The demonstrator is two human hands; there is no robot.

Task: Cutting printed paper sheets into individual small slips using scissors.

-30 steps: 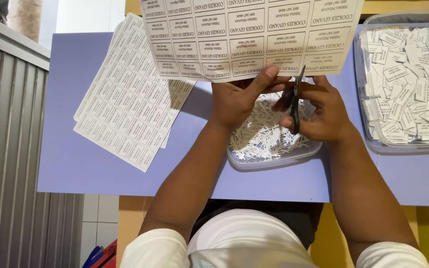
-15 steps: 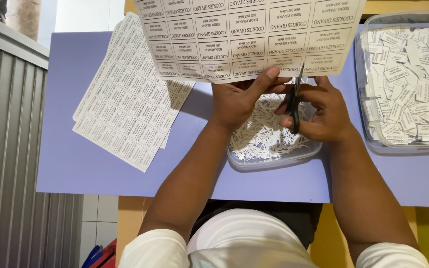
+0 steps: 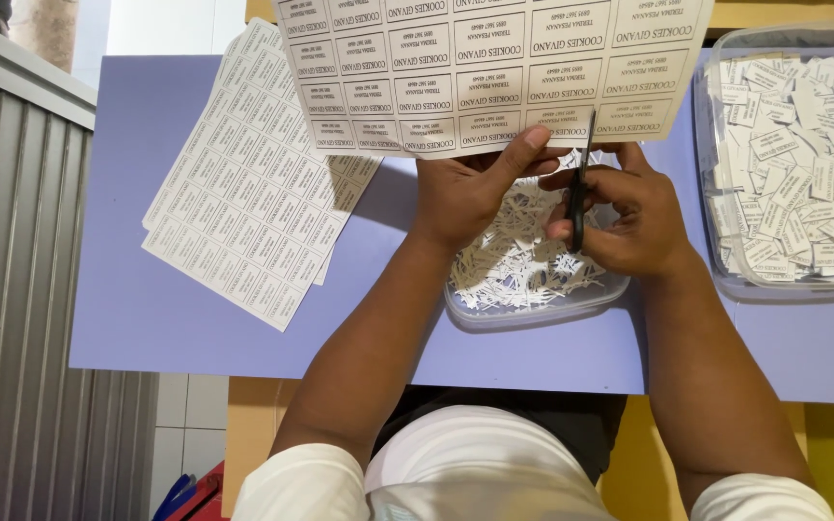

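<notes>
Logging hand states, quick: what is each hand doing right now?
Left hand: closed, pinching the label sheet by its lower edge.
Right hand: closed around the scissors, cutting the sheet.

— How many of each do you count from your end?

— I count two hands, the left hand (image 3: 465, 198) and the right hand (image 3: 625, 217), and one pair of scissors (image 3: 579, 188). One label sheet (image 3: 494, 68) is held up at twelve o'clock.

— Containers?

— Two clear ones: a tub of paper trimmings (image 3: 533, 270) at centre and a tub of cut labels (image 3: 793, 164) at three o'clock. One stack of sheets (image 3: 253, 212) lies at nine o'clock; I can't count its layers.
</notes>
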